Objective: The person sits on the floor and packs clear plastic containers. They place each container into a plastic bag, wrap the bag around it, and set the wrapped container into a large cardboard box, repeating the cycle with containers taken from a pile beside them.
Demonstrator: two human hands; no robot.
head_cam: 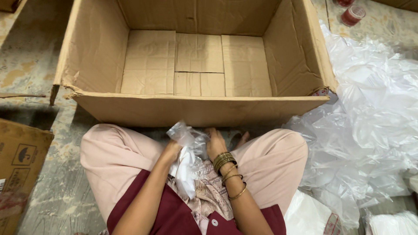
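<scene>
Head view, posture: a person is sitting cross-legged on the floor, knees spreading toward 9 and 3 o'clock, both forearms reaching toward 12 o'clock.
Head view, left hand: is closing around the clear plastic bag from its 9 o'clock side; fingers are wrapping into the crumpled film, so the grip is clamping on the bag.
Head view, right hand: is pressing against the same bag from its 3 o'clock side, fingers pointing toward 12 o'clock; whether they are pinching the film or only resting on it cannot be told.
Head view, bangles: a stack of gold-coloured rings is sitting on the right wrist, with thinner ones lying further down the forearm.
Head view, bag location: the bag is lying in the lap between the two hands, just at 6 o'clock of the cardboard box; a white item is showing inside its lower part.
Head view, box: is standing open with flat cardboard pieces lining its bottom.
Head view, plastic sheeting: a loose heap of clear film is lying at 3 o'clock of the person.
Head view, tape rolls: are resting at 1 o'clock, beyond the box.
Head view, second carton: is sitting at 9 o'clock.
</scene>
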